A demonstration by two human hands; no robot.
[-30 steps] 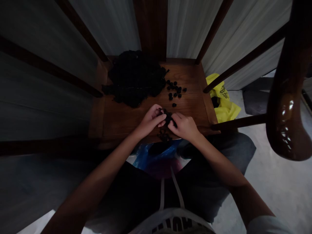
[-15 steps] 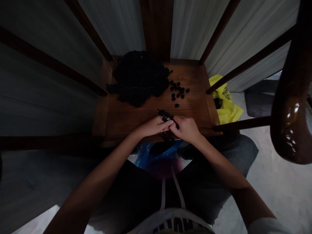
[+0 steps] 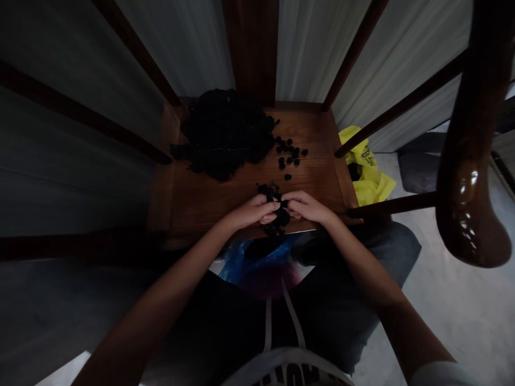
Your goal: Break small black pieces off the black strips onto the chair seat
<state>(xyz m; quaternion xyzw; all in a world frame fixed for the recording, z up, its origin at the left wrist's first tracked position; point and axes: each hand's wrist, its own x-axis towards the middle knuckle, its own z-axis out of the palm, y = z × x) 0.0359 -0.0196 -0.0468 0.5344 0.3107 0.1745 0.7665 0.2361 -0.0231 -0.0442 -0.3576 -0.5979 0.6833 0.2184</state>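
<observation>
Near the front edge of the wooden chair seat, both hands work on one dark, crumpled, cloth-like black piece. My left hand is closed round it from the left, thumb on top. From the right, my right hand pinches the same piece with thumb and fingertips. Ragged ends of it stick out above and below the fingers. Farther back on the seat lies a big heap of similar black material. Several small round black pieces are scattered to the heap's right. Dim light hides the finer detail.
Dark wooden spindles and a thick curved armrest frame the seat. A yellow bag is beyond its right side. Blue plastic and something pink show below the front edge, between my knees.
My right hand has shifted slightly and its grip has changed from a curled fist to a fingertip pinch, so more of the black piece shows between the hands. The view has swung slightly.
</observation>
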